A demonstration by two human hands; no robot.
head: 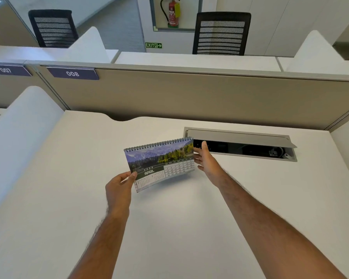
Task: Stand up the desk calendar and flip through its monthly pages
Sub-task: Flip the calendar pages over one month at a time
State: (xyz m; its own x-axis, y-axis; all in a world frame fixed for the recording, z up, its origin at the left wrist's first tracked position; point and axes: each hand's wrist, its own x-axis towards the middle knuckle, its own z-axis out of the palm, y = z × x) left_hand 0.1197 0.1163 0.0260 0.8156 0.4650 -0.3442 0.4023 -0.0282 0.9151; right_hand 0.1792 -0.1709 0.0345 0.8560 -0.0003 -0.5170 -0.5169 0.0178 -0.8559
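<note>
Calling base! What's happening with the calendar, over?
Left hand pinches calendar corner. Right hand at its right edge. April page showing. Desk around it clear.

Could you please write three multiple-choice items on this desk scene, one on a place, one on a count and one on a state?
1. Where does the left hand hold the desk calendar?
A. At its lower left corner
B. On the spiral binding
C. At its upper right corner

2. How many black mesh chairs stand behind the partition?
A. One
B. Two
C. Four

3. What state is the cable box in the desk in?
A. Lid shut flat
B. Lid raised, inside showing
C. Lid taken off and lying on the desk

Answers:
1. A, since the thumb pinches the corner beside the word APRIL, while the right hand is at the right edge.
2. B, one chair on the left and another chair on the right.
3. B, as the grey lid is tilted up over a dark opening.
</note>
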